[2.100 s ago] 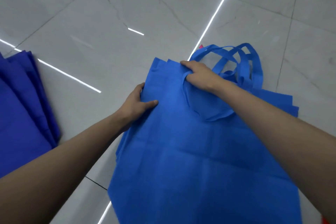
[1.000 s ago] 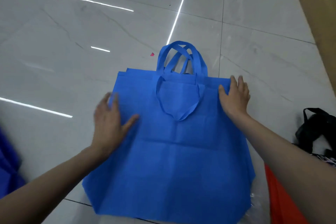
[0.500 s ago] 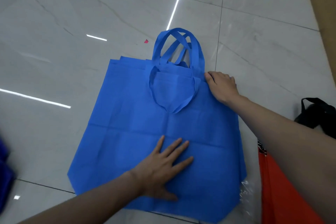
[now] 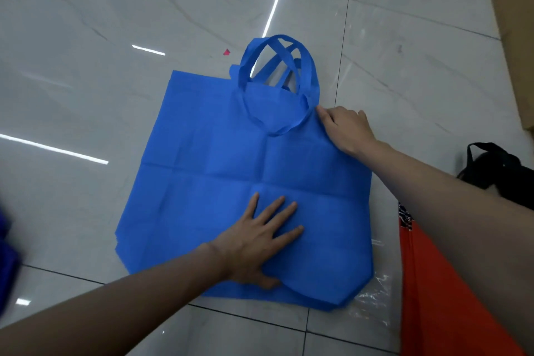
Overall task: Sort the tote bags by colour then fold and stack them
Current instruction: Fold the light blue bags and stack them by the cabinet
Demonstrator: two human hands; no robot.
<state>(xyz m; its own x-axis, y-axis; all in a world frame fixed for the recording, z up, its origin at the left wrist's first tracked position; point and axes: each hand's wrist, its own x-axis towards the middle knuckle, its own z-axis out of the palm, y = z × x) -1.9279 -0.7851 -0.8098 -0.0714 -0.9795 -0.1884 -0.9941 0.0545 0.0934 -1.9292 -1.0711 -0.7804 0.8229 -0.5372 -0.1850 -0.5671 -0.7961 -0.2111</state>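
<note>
Glossy grey floor tiles (image 4: 86, 95), light streaks reflected. Blue tote bags (image 4: 219, 170) stacked flat at centre, handles (image 4: 277, 66) pointing away. Left hand (image 4: 257, 240) open, palm pressed on lower half. Right hand (image 4: 346, 130) pinching top right corner. Orange bag (image 4: 433, 298), black bag (image 4: 500, 170), clear plastic (image 4: 372, 295) at right. Darker blue fabric (image 4: 5, 254) at left edge, blurred. No legible writing.

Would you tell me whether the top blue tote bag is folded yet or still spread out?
Spread out: the blue tote bag lies flat at full size, left hand pressing it.
</note>
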